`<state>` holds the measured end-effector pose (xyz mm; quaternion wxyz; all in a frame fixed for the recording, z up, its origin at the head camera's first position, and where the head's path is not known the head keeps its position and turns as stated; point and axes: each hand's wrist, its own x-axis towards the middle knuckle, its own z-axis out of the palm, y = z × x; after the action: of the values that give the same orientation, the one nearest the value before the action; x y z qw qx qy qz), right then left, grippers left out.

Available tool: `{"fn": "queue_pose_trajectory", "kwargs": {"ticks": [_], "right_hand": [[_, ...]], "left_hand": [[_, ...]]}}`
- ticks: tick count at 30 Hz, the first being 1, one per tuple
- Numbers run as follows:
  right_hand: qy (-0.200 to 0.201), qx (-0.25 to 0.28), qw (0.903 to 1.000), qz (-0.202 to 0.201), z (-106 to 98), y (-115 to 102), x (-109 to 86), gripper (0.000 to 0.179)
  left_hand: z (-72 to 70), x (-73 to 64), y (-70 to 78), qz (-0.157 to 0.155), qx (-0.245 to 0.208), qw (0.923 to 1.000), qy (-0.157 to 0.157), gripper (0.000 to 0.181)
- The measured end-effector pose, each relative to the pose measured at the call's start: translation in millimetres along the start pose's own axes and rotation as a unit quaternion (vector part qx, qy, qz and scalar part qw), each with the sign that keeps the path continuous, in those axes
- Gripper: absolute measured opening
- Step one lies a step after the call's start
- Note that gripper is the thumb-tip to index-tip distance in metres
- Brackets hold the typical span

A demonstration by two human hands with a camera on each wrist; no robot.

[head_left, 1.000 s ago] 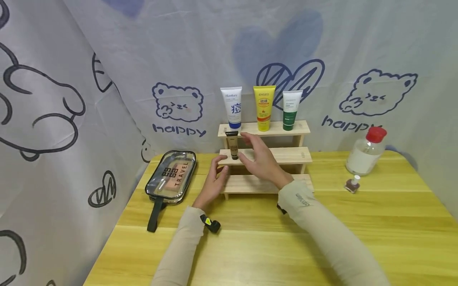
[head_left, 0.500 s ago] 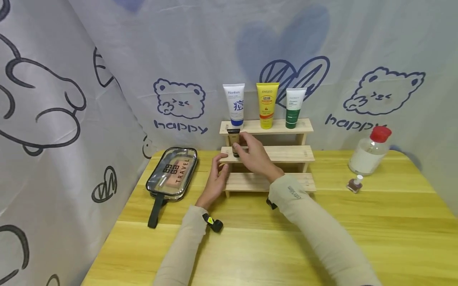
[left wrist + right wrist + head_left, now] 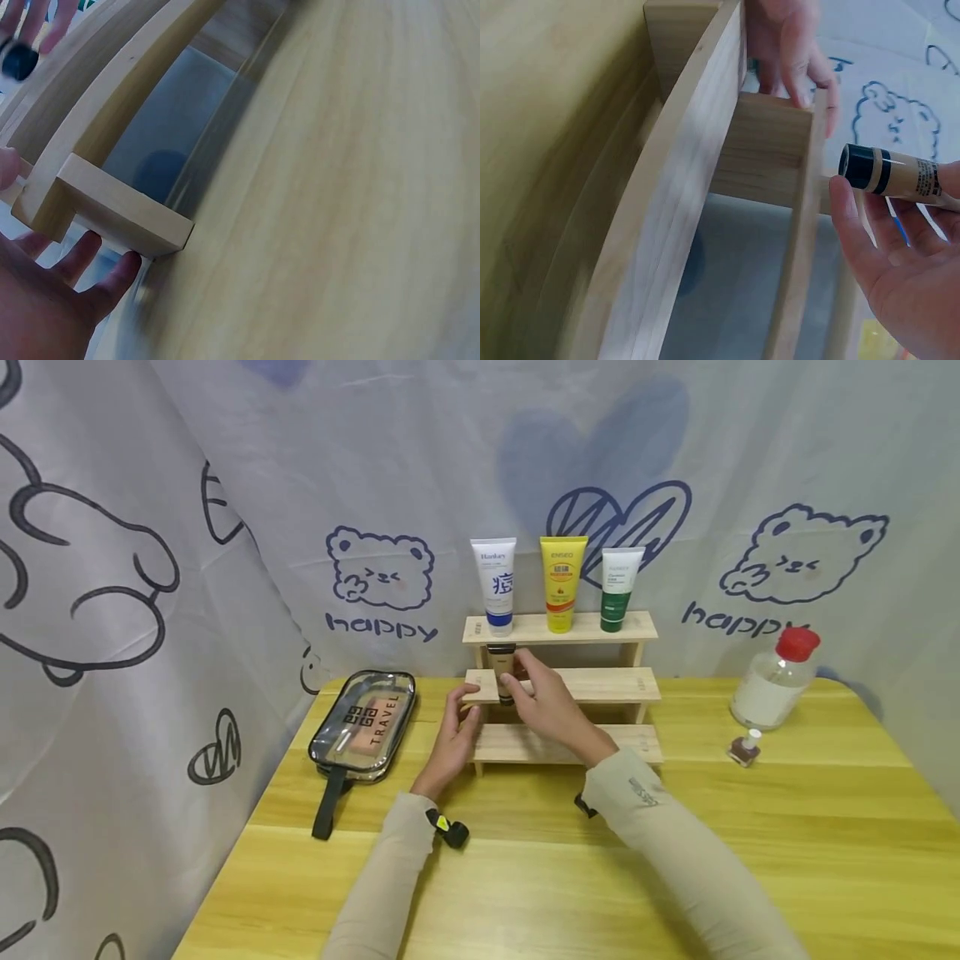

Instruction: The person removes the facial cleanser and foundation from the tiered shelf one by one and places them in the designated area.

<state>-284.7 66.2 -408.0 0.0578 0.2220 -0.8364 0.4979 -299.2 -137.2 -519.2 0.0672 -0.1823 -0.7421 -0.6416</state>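
Observation:
In the head view, my right hand [image 3: 553,703] pinches a small beige-brown squeeze tube [image 3: 502,672] between thumb and fingers, its black cap pointing down. The tube is at the left end of the middle tier of a wooden three-step display rack [image 3: 600,685]. In the right wrist view, the tube's black cap [image 3: 862,168] shows just off the tier edge. My left hand [image 3: 452,743] rests against the rack's left end, and its fingers [image 3: 112,285] touch the end piece in the left wrist view. On the top tier stand white-and-blue [image 3: 495,581], yellow [image 3: 562,581] and white-and-green [image 3: 621,585] tubes.
A clear travel pouch [image 3: 363,722] with a black strap lies left of the rack. To the right stand a red-capped clear bottle [image 3: 772,685] and a small nail polish bottle [image 3: 745,747]. A patterned curtain [image 3: 420,452] hangs behind the wooden table [image 3: 525,877].
My right hand has closed its fingers on the small tube, then shifted it slightly right and toward the tier's front edge. The left hand has stayed at the rack's end.

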Motion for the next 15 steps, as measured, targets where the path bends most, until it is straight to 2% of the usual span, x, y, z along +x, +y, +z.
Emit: {"fn": "queue_pose_trajectory", "kwargs": {"ticks": [8, 15], "right_hand": [[0.019, -0.005, 0.9998, -0.005, -24.6, -1.2, -43.2, 0.018], [0.032, -0.037, 0.9988, -0.002, -46.3, 9.6, -86.4, 0.013]], "left_hand": [[1.0, -1.1, -1.0, -0.008, -0.004, 0.9999, -0.004, 0.038], [-1.5, -0.2, -1.2, -0.014, 0.006, 0.9998, -0.012, 0.039]]}}
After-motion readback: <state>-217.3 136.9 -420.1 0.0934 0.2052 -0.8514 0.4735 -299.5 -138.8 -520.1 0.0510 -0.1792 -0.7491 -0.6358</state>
